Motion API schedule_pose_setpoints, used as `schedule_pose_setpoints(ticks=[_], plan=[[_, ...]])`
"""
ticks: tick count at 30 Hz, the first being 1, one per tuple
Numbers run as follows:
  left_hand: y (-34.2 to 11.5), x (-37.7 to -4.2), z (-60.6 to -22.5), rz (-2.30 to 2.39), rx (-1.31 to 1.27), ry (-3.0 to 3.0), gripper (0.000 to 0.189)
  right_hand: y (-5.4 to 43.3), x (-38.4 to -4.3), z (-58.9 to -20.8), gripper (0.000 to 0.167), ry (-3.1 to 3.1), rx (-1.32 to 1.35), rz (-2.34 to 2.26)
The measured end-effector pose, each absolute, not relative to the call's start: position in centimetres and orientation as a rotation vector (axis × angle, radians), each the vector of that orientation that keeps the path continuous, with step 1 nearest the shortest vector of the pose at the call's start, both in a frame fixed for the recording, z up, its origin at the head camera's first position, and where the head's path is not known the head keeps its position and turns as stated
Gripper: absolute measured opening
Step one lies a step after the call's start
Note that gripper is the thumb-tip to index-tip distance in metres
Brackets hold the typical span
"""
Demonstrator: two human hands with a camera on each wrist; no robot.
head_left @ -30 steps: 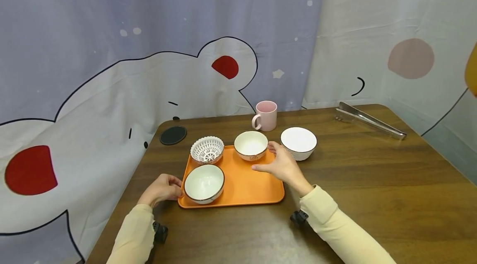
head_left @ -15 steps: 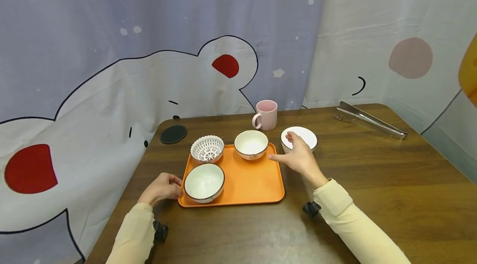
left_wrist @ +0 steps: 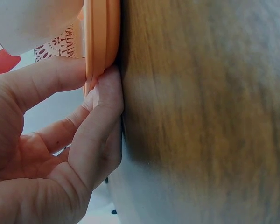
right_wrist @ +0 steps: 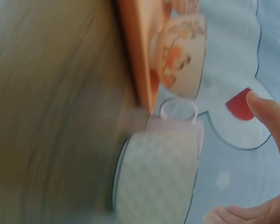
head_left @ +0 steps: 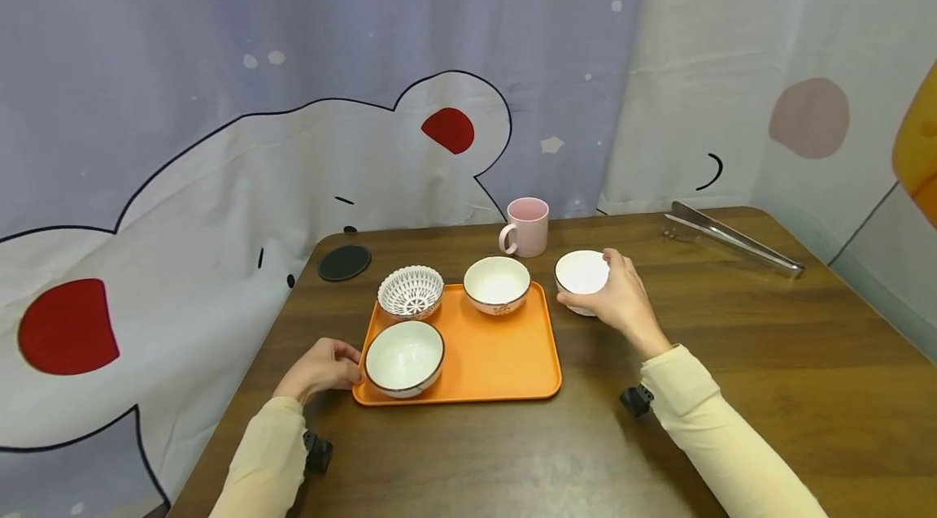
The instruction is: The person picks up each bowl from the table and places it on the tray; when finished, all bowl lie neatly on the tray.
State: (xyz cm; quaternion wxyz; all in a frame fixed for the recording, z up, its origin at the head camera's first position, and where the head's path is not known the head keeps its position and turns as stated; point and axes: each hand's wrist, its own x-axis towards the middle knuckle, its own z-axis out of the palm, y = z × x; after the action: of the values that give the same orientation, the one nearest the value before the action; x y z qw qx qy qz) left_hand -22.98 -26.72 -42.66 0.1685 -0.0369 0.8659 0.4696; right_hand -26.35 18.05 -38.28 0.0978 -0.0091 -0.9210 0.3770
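Note:
My left hand pinches the left rim of an orange tray; the left wrist view has the thumb on the rim and fingers at its underside. Three bowls stand on the tray: a dark-rimmed bowl front left, a white patterned scalloped bowl behind it, and a cream flowered bowl back right. Right of the tray, my right hand is at a white bowl on the table, thumb and fingers spread. In the right wrist view they stand apart from its textured side.
A pink mug stands behind the tray. At the back left lies a dark round coaster. Metal tongs rest at the back right of the wooden table. A printed curtain hangs behind.
My right hand has moved right, from beside the cream flowered bowl to the white bowl off the tray. The left hand stays on the tray rim, and the bowls keep their places.

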Motion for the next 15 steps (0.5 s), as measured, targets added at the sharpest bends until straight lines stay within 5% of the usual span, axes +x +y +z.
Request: schedule_pose_setpoints(ticks=[15], plan=[[-26.7, -23.0, -42.7, 1.330, -0.128, 2.472, 0.033, 20.8, -28.2, -39.5, 0.119, -2.860, -0.080, 1.076]])
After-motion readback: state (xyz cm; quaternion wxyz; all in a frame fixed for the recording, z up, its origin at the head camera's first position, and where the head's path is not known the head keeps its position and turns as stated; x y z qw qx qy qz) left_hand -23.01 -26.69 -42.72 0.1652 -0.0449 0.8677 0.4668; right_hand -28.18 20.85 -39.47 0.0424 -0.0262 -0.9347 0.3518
